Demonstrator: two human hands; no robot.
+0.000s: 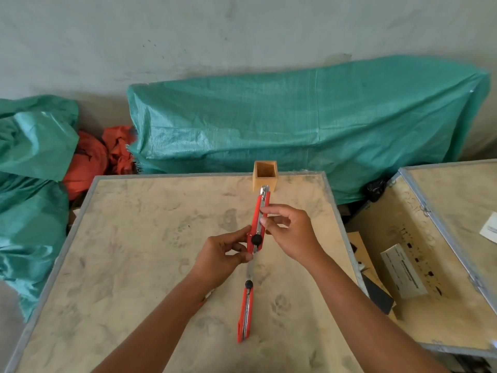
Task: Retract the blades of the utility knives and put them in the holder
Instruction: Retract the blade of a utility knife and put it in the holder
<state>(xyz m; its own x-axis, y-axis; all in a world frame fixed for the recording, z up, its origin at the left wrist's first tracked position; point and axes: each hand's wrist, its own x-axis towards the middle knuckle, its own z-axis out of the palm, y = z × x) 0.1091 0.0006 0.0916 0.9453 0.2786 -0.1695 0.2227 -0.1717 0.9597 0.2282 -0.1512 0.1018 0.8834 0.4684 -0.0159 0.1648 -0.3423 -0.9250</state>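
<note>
I hold a red utility knife (260,211) above the table with both hands, its metal tip pointing away toward the holder. My left hand (220,258) pinches its near end by the black knob. My right hand (291,232) grips the middle, thumb and forefinger on the slider. A second red utility knife (246,314) lies on the table (134,251) nearer to me, black knob at its far end and a blade sticking out toward my hands. The small square wooden holder (265,175) stands open and empty at the table's far edge.
An open wooden crate (419,265) with a white box and papers inside stands to the right of the table. Green tarpaulin-covered heaps (295,122) and orange cloth (88,162) lie behind and to the left, against the wall.
</note>
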